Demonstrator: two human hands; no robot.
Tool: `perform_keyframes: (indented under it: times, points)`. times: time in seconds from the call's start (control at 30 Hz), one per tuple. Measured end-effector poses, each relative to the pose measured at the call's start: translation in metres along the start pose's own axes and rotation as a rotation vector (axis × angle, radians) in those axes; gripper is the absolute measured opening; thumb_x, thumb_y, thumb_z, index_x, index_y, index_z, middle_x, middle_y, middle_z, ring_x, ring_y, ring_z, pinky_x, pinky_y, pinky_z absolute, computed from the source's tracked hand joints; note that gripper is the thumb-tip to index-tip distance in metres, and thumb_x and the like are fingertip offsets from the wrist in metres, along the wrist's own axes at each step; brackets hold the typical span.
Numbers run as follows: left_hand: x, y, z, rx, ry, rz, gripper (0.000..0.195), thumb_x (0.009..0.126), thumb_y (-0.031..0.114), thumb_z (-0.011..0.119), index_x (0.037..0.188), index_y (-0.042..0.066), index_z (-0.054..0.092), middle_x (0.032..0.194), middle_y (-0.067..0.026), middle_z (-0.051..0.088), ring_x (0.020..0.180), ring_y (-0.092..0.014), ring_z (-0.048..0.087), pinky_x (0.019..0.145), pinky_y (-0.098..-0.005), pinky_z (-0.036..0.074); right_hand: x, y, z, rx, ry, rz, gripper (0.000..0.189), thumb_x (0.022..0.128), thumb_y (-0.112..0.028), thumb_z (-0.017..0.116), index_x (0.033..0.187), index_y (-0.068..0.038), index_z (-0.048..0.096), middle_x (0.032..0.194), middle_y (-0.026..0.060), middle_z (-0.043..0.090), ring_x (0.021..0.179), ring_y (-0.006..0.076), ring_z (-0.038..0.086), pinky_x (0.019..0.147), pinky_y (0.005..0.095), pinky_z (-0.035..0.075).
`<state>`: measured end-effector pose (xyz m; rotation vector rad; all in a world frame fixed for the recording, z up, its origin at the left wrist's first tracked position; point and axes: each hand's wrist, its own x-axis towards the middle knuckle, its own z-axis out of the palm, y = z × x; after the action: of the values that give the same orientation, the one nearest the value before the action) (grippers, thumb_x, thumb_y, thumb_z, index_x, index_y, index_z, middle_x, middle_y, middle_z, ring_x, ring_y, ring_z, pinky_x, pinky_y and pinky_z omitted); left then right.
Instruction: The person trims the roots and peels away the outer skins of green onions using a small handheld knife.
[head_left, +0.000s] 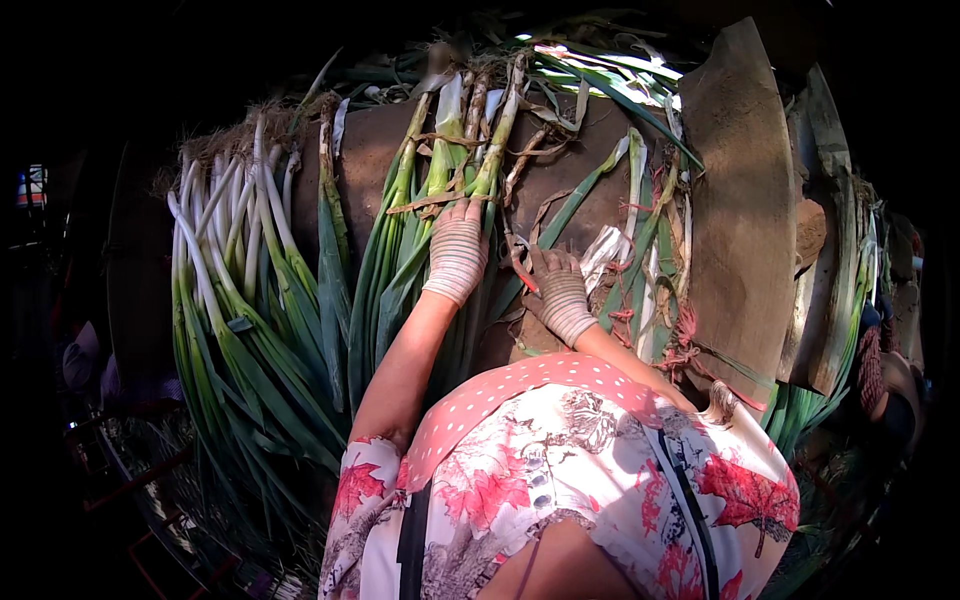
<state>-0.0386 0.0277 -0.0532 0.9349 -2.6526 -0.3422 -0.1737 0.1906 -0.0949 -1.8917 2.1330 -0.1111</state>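
My left hand (457, 244), in a striped knit glove, lies on the green leaves of a group of long green onions (486, 169); their rooted ends with dry outer leaves point away from me. Whether its fingers grip a stalk is hidden. To the right my right hand (560, 289), in a soiled glove, is closed around a small red-handled cutting tool (523, 264) whose tip points away from me. Peeled green onions with white shanks (225, 202) lie in a pile at the left. A single soiled stalk (328, 172) rests between the two groups.
A brown work surface (600, 199) carries loose leaves, peeled scraps (602, 255) and tangled red string (684, 334). A tall curved board (739, 180) stands at its right. Beyond it are more green onions (851, 345) and part of another person (870, 360).
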Motion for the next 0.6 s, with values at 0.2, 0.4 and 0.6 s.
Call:
perform_keyframes:
  times: [0.2,0.4,0.6]
  points:
    - [0.009,-0.004,0.015,0.009,-0.014,-0.064,0.058,0.074,0.012,0.075,0.126,0.002,0.053,0.126,-0.0227,0.058,0.114,-0.042,0.056,0.094,-0.0495,0.048,-0.006,0.002,-0.019,0.39,-0.011,0.316,0.09,0.068,-0.024,0.076,0.147,-0.004,0.037,0.125,0.0268,0.054,0.113,0.0412,0.057,0.095,0.0483,0.047]
    - [0.016,0.006,0.015,0.066,-0.044,-0.098,0.041,0.071,0.008,0.073,0.108,0.002,0.055,0.105,-0.0208,0.058,0.095,-0.04,0.059,0.081,-0.0494,0.051,0.009,-0.002,-0.027,0.435,-0.123,0.246,0.093,0.07,-0.029,0.076,0.149,-0.002,0.034,0.124,0.0256,0.059,0.112,0.0402,0.06,0.097,0.0471,0.048]
    - [0.017,0.006,0.012,0.042,-0.033,-0.067,0.043,0.071,0.008,0.073,0.11,0.002,0.055,0.106,-0.0203,0.056,0.094,-0.039,0.059,0.08,-0.0487,0.05,0.048,0.023,-0.042,0.453,0.055,0.305,0.091,0.072,-0.028,0.074,0.149,0.0,0.033,0.127,0.0257,0.059,0.109,0.0388,0.063,0.095,0.0458,0.05]
